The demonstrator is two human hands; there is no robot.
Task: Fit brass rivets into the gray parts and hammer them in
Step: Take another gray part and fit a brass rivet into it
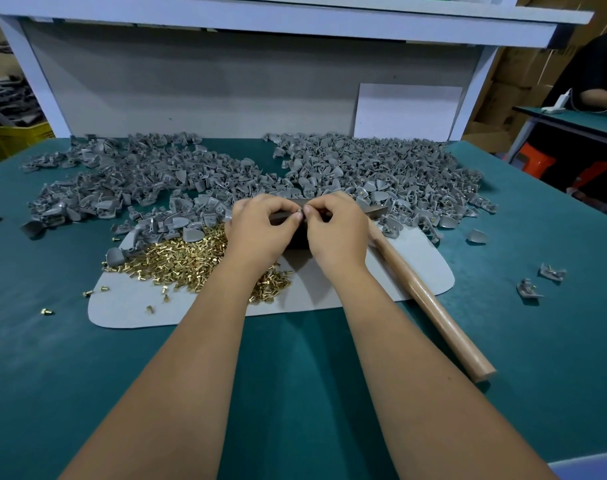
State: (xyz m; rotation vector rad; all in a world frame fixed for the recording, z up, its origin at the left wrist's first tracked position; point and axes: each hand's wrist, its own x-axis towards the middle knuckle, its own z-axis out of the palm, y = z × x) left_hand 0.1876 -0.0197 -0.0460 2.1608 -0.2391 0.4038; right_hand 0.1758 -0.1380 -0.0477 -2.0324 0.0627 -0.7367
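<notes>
Teal counter (87,358) under a white shelf frame, gray backboard behind, cardboard boxes off to the right where another person's arm shows at a second bench. Your two hands meet at counter centre over a dark block (297,233). Left hand (260,230) and right hand (333,230) both have fingers curled, fingertips touching around one small gray part (299,213) pinched between them; too small to tell if a rivet sits in it. Each grip is closed tight on that piece. Gray parts (381,171) heaped in two wide piles across the back of the counter, left pile (122,174) and right one, a few strays (551,273) lying well apart at far right. Brass rivets (181,261) piled on a pale gray mat (329,289), just beside your left wrist, some scattered off the mat onto the counter. Hammer with wooden handle (440,317) lies diagonally on the mat's right edge, beside your right forearm, its head hidden behind your right hand
</notes>
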